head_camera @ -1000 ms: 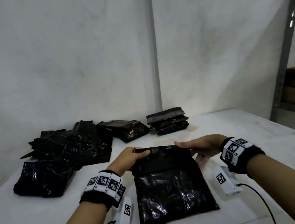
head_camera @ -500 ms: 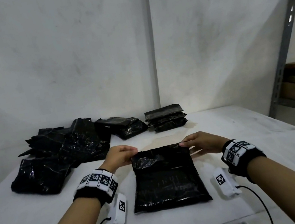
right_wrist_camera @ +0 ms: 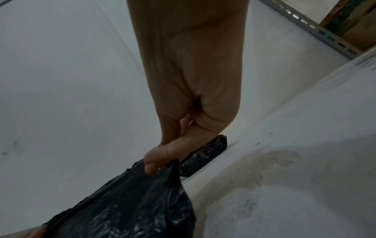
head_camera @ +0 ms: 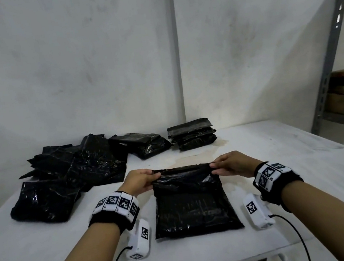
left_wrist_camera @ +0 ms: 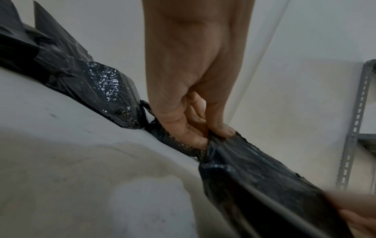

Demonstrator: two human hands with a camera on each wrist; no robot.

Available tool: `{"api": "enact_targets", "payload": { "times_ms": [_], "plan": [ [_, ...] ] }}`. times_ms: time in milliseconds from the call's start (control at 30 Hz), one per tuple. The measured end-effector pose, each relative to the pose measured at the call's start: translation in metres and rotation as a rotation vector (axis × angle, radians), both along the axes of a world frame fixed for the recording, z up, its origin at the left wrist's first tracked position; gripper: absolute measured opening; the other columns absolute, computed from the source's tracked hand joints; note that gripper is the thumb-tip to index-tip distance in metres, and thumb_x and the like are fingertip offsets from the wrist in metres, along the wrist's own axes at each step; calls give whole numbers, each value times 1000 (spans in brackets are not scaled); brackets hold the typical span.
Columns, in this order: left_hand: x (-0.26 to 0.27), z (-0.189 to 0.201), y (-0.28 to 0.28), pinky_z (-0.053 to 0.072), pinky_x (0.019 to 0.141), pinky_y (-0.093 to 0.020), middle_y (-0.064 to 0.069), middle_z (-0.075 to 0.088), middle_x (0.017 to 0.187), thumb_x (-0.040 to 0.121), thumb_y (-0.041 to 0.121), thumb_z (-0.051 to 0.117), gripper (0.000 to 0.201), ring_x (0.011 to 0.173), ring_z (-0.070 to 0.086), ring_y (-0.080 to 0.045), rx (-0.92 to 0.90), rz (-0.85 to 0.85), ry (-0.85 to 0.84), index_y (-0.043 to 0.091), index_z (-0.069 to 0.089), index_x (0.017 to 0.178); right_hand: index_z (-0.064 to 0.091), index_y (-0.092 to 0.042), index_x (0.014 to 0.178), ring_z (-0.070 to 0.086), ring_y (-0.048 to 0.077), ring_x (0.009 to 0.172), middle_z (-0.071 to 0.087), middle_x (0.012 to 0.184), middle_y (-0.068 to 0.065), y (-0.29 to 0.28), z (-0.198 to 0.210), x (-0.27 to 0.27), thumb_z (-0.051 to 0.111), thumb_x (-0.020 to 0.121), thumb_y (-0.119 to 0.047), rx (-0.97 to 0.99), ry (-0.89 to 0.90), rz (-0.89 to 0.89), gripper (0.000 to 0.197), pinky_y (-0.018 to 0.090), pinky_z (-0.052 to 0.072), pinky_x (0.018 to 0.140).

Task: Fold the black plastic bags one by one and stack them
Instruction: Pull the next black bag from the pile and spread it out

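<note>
Left hand (head_camera: pixel 139 181) grip: thumb and fingers pinch far-left corner of black bag (head_camera: pixel 194 207). Right hand (head_camera: pixel 231 165) grip: pinches far-right corner, same bag. Far edge lifted between both hands, stretched taut; near part flat on white desk (head_camera: pixel 281 159), lower centre of frame. Loose unfolded bags (head_camera: pixel 71 173) heaped centre-left. Stack of folded bags (head_camera: pixel 191 134) at frame centre, against wall. Metal shelving (head_camera: pixel 331 41) at right edge.

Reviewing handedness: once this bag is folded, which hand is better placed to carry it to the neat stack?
Right, probably: the right hand pinches the bag nearer the folded stack, far right.
</note>
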State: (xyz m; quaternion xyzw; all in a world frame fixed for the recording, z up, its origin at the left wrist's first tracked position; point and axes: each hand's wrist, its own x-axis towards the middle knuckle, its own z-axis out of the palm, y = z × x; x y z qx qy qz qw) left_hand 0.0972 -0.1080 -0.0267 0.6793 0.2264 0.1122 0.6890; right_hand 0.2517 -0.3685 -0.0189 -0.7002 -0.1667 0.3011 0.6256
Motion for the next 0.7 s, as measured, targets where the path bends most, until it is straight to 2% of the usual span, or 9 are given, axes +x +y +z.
{"api": "enact_targets", "payload": {
  "times_ms": [100,267,333,433,567,633,700],
  "plan": [
    [2,0,-3,54,53,-17,-9,62,81,84,-1,67,8,53,64,-7,-36,5,-10,3,60,85,61,17,110,70,18,79,69,93,19,3,0,-1,65,87,3,69,53,-30,27,18,58,68],
    [-1,-1,-2,53,49,-18,-9,65,77,87,-1,64,2,53,66,-11,-87,42,-33,-1,62,89,63,13,110,72,20,87,69,109,21,1,0,-4,65,87,3,112,122,11,26,21,59,75],
    [1,-1,-1,53,49,-17,-10,63,82,87,1,65,7,61,64,-15,-75,71,-13,1,61,93,62,13,111,70,23,93,69,111,21,2,0,-4,62,89,3,123,125,18,25,22,58,77],
    [3,-2,0,52,51,-16,-10,62,85,86,2,67,7,69,58,-16,-73,103,1,1,61,91,59,17,110,69,22,88,67,106,23,4,0,-3,58,91,7,163,123,-38,22,20,59,72],
    [4,-6,8,36,52,-19,-7,59,82,78,8,76,23,60,40,-12,19,197,15,-6,69,94,61,14,109,70,21,82,68,100,21,6,-1,-2,60,90,5,129,104,-98,21,18,58,63],
    [6,-5,8,36,45,-15,-6,57,76,79,8,75,18,53,44,-9,-1,215,3,-4,67,89,61,14,111,70,21,83,67,105,23,8,0,-3,60,91,4,129,115,-103,23,17,58,61],
    [8,-5,4,36,39,-10,-7,59,76,84,5,69,7,47,56,-6,-56,177,-18,0,63,83,60,14,111,70,22,83,66,109,24,10,-1,-3,58,92,4,155,138,-117,22,18,58,60]
  ]
}}
